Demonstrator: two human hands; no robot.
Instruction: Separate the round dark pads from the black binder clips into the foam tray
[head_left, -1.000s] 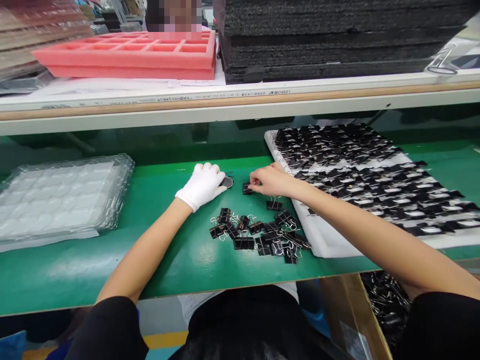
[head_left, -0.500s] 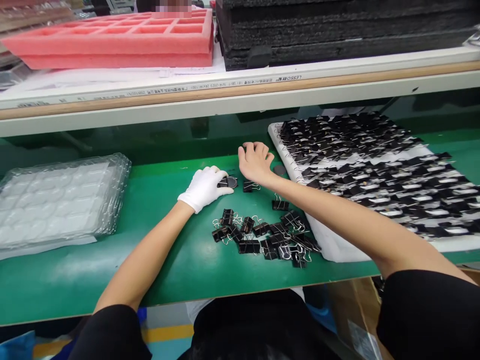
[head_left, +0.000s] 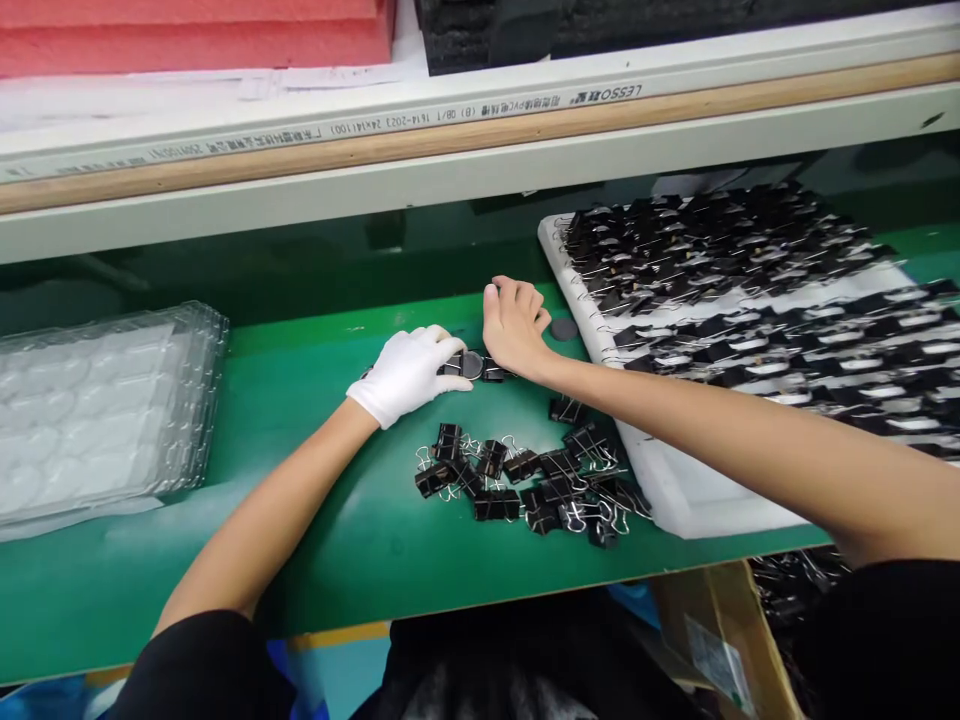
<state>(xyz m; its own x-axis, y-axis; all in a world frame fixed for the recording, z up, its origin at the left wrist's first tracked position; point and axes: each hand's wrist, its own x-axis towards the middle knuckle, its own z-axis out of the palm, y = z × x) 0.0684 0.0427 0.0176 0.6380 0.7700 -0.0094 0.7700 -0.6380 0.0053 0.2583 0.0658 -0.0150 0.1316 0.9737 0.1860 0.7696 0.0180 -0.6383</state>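
Observation:
My left hand (head_left: 409, 375), in a white glove, is closed on a black binder clip (head_left: 452, 366), thumb and fingers on either side of it. A dark round disc (head_left: 472, 365) sits at the clip's right end. Just right of that, another black binder clip (head_left: 494, 370) lies partly hidden under my right wrist. My bare right hand (head_left: 517, 325) rests low over the green table with bent fingers, thumb and forefinger tips close together; whatever is between them is hidden. Another dark disc (head_left: 564, 328) lies right of it. Nearer me is a loose pile of binder clips (head_left: 517, 465).
At right, a white padded board (head_left: 690, 510) carries rows of black clips. Clear plastic trays (head_left: 97, 400) are stacked at left. A shelf edge (head_left: 420, 140) crosses above, bearing red foam (head_left: 195, 40) and black foam (head_left: 480, 40). Below the table at right stands a cardboard box (head_left: 720, 630).
The view has tilted down and come closer. My left hand still holds the clip with the disc, now nearly touching the clip beside it. My right hand stays almost in place, its fingers more drawn together.

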